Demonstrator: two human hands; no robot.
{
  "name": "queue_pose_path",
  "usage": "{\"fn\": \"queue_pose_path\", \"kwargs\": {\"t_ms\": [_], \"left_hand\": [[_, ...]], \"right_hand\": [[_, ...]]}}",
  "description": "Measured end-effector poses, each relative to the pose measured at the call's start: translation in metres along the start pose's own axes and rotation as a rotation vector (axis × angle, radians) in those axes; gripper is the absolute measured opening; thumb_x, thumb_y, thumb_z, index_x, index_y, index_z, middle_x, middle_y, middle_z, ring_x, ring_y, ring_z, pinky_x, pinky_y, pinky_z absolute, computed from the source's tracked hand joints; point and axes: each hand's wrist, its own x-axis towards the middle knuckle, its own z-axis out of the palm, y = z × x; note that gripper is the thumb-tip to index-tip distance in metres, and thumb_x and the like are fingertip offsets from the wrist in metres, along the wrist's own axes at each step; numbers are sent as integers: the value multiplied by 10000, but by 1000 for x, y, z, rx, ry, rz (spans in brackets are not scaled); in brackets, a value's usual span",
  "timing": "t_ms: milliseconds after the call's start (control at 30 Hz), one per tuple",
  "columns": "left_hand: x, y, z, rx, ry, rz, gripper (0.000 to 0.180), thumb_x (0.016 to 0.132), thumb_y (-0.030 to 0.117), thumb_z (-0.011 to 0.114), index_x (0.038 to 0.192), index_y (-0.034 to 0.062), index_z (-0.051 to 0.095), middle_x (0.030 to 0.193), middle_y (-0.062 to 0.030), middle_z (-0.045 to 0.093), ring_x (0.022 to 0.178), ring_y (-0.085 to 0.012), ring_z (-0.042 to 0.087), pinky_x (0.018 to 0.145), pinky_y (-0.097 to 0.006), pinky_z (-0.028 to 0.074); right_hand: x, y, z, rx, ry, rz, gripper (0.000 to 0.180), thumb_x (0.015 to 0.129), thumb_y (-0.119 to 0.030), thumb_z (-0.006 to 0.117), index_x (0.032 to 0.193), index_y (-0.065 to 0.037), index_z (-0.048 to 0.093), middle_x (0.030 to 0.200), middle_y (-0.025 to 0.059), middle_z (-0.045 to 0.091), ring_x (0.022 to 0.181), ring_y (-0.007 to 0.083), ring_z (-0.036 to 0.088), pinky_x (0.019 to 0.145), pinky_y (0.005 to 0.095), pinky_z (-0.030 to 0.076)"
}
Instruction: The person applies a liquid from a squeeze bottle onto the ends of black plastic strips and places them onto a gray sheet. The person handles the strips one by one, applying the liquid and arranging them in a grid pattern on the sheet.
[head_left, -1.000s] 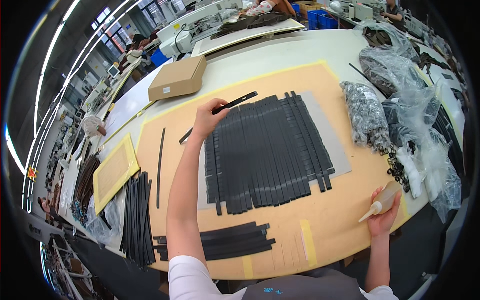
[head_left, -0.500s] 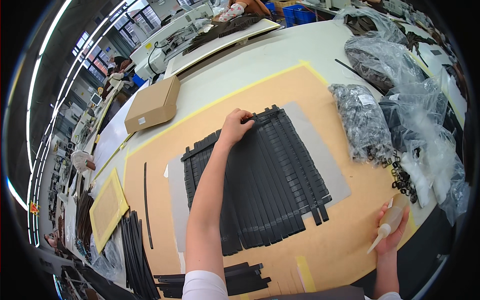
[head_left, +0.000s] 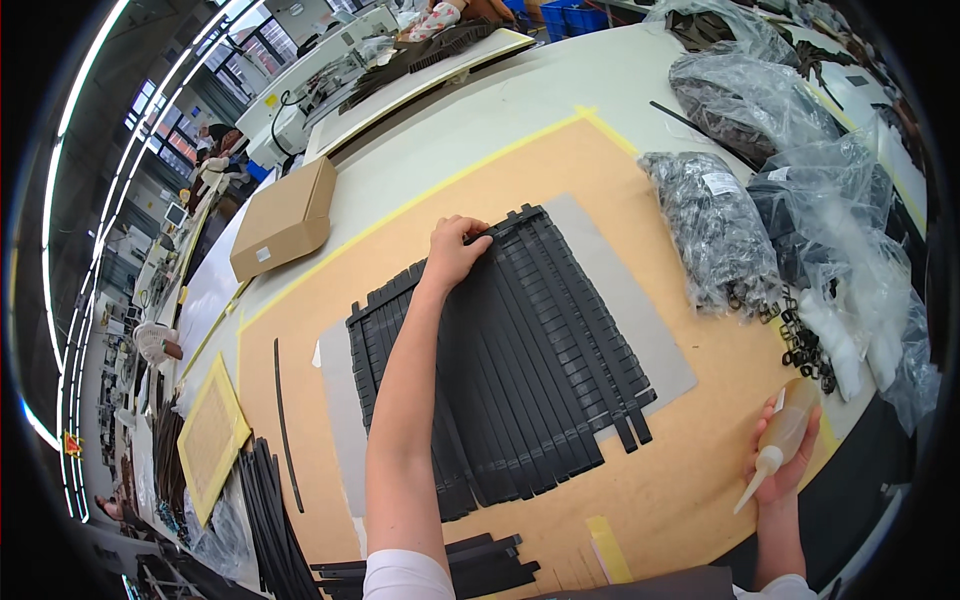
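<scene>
A panel of woven black strips point(head_left: 530, 350) lies on a grey sheet point(head_left: 650, 360) in front of me. Along its far edge, my left hand point(head_left: 457, 255) has thumb and fingers closed on a black crosswise strip point(head_left: 512, 232); the fingertips are partly hidden. My left forearm crosses over the panel's left part. At the right, apart from the panel, my right hand point(head_left: 780, 470) is wrapped round a squeeze bottle point(head_left: 790, 425) of yellowish liquid. Its pale tapered nozzle points down and to the left.
Loose black strips point(head_left: 270, 520) lie at the near left, with more point(head_left: 490, 565) by the near edge. A cardboard box point(head_left: 285, 220) stands at the far left, above a yellow-edged frame point(head_left: 215, 440). Plastic bags point(head_left: 710, 230) and black buckles point(head_left: 800, 340) sit on the right.
The whole view has shifted slightly, with the panel now a little further left. My left hand stays on the far edge, and my right hand still holds the bottle.
</scene>
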Motion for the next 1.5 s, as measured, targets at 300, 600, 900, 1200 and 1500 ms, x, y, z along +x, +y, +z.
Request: {"fn": "queue_pose_path", "kwargs": {"t_ms": [300,600,900,1200,1500], "left_hand": [[-2,-9,0,-19,-1,-43,217,852,169,747,1031,45,740,965,-78,650,997,-240,549,889,-365,483],[-1,-13,7,-16,12,-27,211,841,178,758,1014,57,745,963,-81,643,997,-243,548,884,-372,482],[-1,-12,6,-7,11,-2,205,821,168,766,990,53,749,949,-85,667,960,-241,576,870,-374,494],[-5,-13,-1,-24,0,-31,168,830,128,746,969,34,748,933,-91,676,959,-244,583,870,-374,491],[-5,-15,-4,16,-17,-26,169,828,121,741,973,36,756,951,-96,687,973,-248,583,870,-377,499]], "right_hand": [[-1,-4,-14,-17,-21,-6,655,1005,-535,550,1408,-24,479,1357,187,577,1238,319,597,1019,494,533],[-5,-13,-39,0,-52,7,753,993,-613,514,1475,-49,387,1424,164,549,1345,334,531,968,610,532],[0,2,0,-76,66,-54,632,993,-507,597,1344,11,509,1240,200,613,1085,331,672,950,453,590],[1,4,3,-97,72,-74,610,1003,-504,581,1343,-2,515,1219,191,609,1085,322,659,930,446,593],[1,3,1,-97,90,-80,610,994,-511,592,1334,-8,528,1206,184,617,1074,320,664,922,450,597]]}}
